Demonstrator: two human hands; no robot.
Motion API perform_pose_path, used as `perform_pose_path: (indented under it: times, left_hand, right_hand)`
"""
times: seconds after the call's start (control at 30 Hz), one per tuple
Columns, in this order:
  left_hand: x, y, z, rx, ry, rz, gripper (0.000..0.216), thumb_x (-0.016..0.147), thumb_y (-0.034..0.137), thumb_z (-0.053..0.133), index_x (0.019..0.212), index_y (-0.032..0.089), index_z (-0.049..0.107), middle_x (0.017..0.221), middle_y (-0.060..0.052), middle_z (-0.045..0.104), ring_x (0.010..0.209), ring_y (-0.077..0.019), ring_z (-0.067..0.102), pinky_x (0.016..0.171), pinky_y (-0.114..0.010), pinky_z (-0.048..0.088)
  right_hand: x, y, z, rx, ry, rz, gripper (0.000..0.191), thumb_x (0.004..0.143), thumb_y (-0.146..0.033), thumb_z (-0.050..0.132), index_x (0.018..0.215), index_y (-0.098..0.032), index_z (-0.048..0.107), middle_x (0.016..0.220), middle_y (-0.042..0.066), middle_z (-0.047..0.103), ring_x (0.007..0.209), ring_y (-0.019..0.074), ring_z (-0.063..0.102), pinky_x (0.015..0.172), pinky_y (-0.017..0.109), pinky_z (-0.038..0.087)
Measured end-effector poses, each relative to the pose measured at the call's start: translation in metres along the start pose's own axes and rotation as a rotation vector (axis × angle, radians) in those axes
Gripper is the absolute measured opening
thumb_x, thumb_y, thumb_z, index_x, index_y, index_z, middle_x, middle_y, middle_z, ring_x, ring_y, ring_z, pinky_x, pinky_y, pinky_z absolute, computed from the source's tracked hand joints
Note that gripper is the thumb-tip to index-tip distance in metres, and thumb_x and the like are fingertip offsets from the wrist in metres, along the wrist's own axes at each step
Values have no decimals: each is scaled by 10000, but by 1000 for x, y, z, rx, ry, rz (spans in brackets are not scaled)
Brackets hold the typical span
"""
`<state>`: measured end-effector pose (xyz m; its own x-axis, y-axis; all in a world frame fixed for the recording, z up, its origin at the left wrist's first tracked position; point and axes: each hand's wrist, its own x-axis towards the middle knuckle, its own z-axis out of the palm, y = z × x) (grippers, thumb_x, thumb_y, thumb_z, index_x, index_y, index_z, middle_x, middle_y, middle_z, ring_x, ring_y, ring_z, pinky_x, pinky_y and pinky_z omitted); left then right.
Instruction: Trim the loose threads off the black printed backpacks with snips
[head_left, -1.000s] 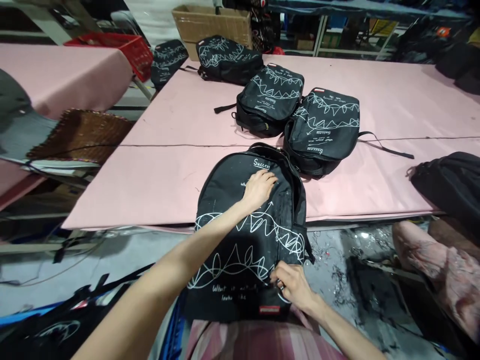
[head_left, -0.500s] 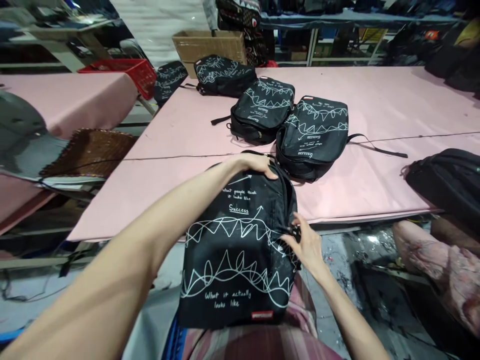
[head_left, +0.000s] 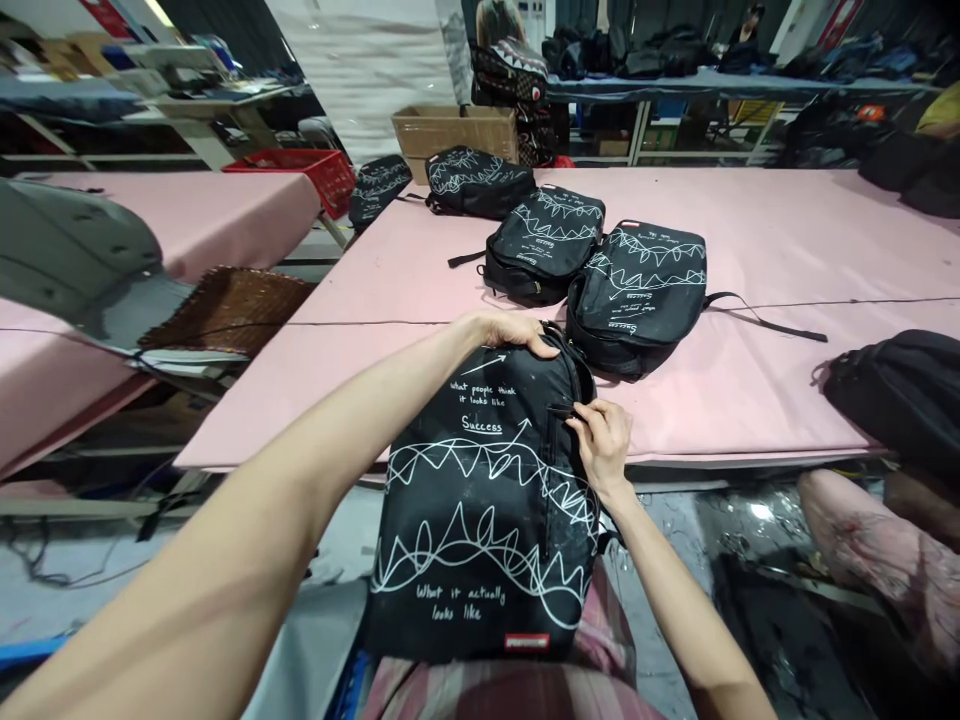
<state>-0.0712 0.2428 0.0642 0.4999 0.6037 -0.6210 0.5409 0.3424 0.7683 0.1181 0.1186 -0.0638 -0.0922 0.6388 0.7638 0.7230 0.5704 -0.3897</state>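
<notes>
A black backpack (head_left: 480,520) with white scribbled lines and lettering leans upright against my lap, its top by the table edge. My left hand (head_left: 521,330) grips its top, thumb on the front panel and the other fingers mostly hidden behind. At the upper right side, my right hand (head_left: 602,435) pinches a small dark pointed thing (head_left: 561,410); its kind is unclear. That thing lies at the upper end of a vertical pocket seam (head_left: 550,490) on the front. Along the upper right edge, the main opening (head_left: 581,375) gapes a little.
Beyond my hands, several matching backpacks (head_left: 637,285) lie on the pink table (head_left: 420,265). A plain black bag (head_left: 900,390) rests at the right, near a person's patterned clothing (head_left: 877,540). A grey chair (head_left: 82,260), a red basket (head_left: 322,180) and a cardboard box (head_left: 457,130) stand farther off.
My right hand has moved up along the backpack's right side with the small dark pointed thing. My left hand keeps its grip on the top. The view has shifted slightly.
</notes>
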Motion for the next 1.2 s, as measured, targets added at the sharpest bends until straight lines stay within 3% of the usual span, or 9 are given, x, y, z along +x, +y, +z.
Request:
perform_pose_path:
  times: [0.13,0.33,0.5,0.97,1.07,1.13,1.2]
  left_hand:
    - [3,-2,-1,-11,-9,-4,413,598,303,753,971,157,654,774,-49,698,841,-219,629,845,-359,469]
    - [4,-3,-3,2,-29,-19,284,582,309,754,791,137,667,693,-55,683,873,-243,619,879,-387,442]
    - [5,-1,-2,26,-16,-38,283,566,322,754,758,132,669,713,-67,688,871,-249,618,876,-392,444]
    - [7,-1,-1,105,36,-26,327,545,370,748,729,115,659,639,-55,667,612,-191,602,729,-358,490]
    - [3,10,5,277,121,-17,304,596,410,695,699,127,653,714,-66,685,669,-212,617,723,-338,490]
    - [-2,16,14,521,308,8,282,631,398,667,750,143,670,784,-61,697,776,-237,628,771,-332,477]
    - [-5,11,29,727,516,88,273,690,338,615,888,161,679,903,-69,698,940,-268,604,869,-361,435]
  right_hand:
    - [4,0,5,-34,5,-53,128,841,-261,580,908,-180,653,821,52,595,782,159,528,720,305,348]
    - [6,1,2,-3,-3,-55,101,842,-242,579,855,-179,656,801,43,592,751,148,523,703,298,346]
    - [8,0,-3,-10,-2,-55,107,839,-242,582,885,-177,653,801,49,591,759,154,526,706,299,351]
    - [8,3,4,-3,-42,-41,120,835,-233,580,909,-182,659,817,57,596,768,159,519,705,302,356]
    - [11,-1,6,38,-53,-37,106,846,-202,552,850,-190,658,791,44,596,738,150,521,690,298,369]
    - [10,1,6,117,-72,11,127,859,-198,520,841,-192,646,772,35,588,737,153,527,686,292,393]
    - [2,14,6,240,-50,153,146,868,-222,490,871,-202,634,828,44,586,796,163,550,701,284,432]
